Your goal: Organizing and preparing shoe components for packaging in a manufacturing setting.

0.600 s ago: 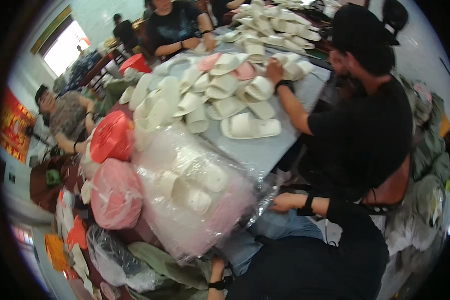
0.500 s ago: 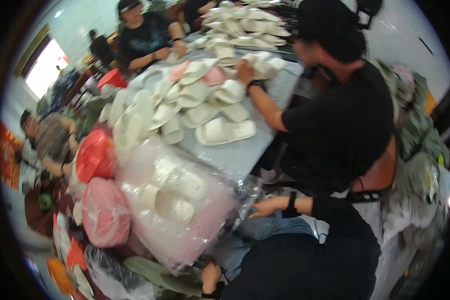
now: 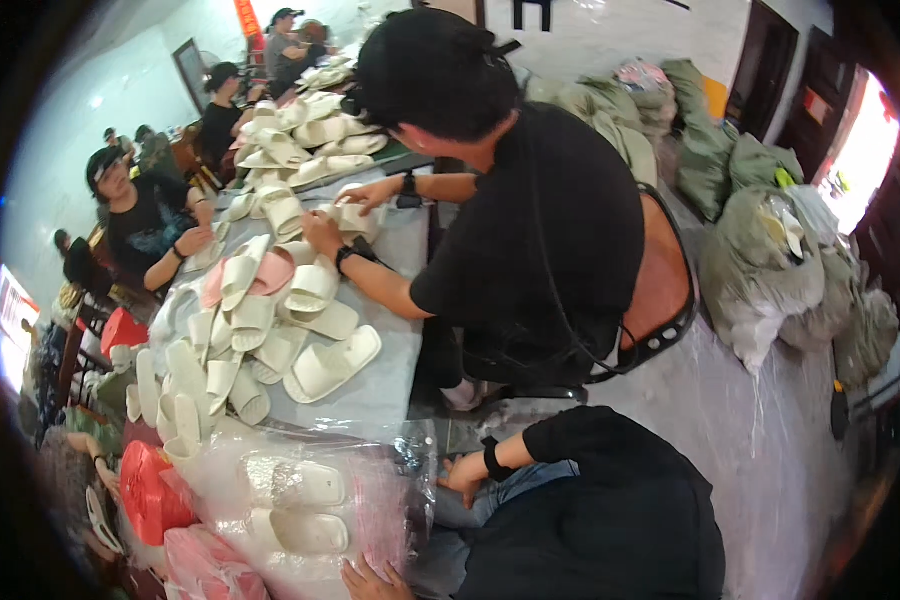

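Note:
My left hand (image 3: 375, 582) is at the bottom edge, by the near side of the stack of clear plastic bags (image 3: 378, 505); its fingers are apart and nothing shows in them. With loosely stretched fingers, my right hand (image 3: 464, 480) rests over my jeans, just right of the bags, holding nothing visible. Two white slippers, a far slipper (image 3: 320, 484) and a near slipper (image 3: 320, 531), lie side by side on the plastic. Beyond them a heap of white slippers (image 3: 252, 318) with a few pink ones covers the grey table (image 3: 380, 398).
To my right front a co-worker in black (image 3: 560, 230) sits on a brown chair (image 3: 663, 275), hands among the slippers. Another person (image 3: 145, 220) works across the table. Red bundles (image 3: 152, 492) stand at the left. Stuffed sacks (image 3: 765, 275) line the right side.
The view has swung to the right, so the table and slippers appear further left. My left hand now shows beside the bags with fingers spread. The co-worker now has both hands at the slippers.

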A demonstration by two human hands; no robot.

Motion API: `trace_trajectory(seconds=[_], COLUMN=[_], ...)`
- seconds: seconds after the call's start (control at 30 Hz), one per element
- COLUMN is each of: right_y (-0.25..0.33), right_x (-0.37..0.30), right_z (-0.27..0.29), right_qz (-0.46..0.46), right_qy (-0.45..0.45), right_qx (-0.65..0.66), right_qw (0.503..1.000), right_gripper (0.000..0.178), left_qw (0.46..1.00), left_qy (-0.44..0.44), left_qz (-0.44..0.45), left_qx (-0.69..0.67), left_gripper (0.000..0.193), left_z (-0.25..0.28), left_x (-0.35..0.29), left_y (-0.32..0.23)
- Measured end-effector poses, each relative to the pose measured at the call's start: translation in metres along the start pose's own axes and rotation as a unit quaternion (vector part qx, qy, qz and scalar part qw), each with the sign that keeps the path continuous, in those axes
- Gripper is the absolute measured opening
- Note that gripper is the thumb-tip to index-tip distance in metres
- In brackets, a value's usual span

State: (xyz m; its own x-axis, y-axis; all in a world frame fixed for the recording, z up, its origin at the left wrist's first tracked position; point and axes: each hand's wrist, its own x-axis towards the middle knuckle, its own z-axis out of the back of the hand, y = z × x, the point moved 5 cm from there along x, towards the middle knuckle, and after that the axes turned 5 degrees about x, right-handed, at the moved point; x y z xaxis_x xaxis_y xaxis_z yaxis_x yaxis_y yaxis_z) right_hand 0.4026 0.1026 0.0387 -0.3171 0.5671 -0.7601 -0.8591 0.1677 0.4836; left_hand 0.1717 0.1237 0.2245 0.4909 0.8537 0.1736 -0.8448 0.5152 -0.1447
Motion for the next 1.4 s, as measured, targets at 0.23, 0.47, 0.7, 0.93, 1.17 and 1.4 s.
trace_trajectory(seconds=[0.23,0.47,0.7,0.93,1.17,1.4], right_y=[-0.005,-0.004,0.004,0.042,0.108,0.110], right_x=[0.020,0.017,0.008,-0.010,-0.075,-0.027], right_z=[-0.008,-0.004,0.004,0.020,0.107,0.161], right_qz=[-0.033,-0.030,-0.034,0.068,0.326,0.321], right_qy=[0.065,0.066,0.066,0.126,0.194,-0.235], right_qx=[0.008,-0.116,-0.128,-0.163,0.246,0.337], right_qw=[0.997,0.991,0.989,0.976,0.892,0.853], right_gripper=[0.120,0.088,0.098,0.062,0.033,0.027], left_qw=[0.995,0.990,0.991,0.997,0.986,0.982], left_qy=[0.064,0.006,0.003,0.037,0.031,0.065], left_qz=[0.053,0.051,0.037,0.048,0.150,0.159], left_qx=[0.057,0.131,0.131,0.041,0.070,0.076], left_gripper=[0.040,0.043,0.044,0.043,0.054,0.064], left_z=[-0.066,-0.063,-0.057,-0.040,-0.057,-0.063], left_x=[-0.022,-0.020,-0.014,-0.011,-0.001,-0.005], left_y=[0.054,0.040,0.034,0.040,0.045,0.041])
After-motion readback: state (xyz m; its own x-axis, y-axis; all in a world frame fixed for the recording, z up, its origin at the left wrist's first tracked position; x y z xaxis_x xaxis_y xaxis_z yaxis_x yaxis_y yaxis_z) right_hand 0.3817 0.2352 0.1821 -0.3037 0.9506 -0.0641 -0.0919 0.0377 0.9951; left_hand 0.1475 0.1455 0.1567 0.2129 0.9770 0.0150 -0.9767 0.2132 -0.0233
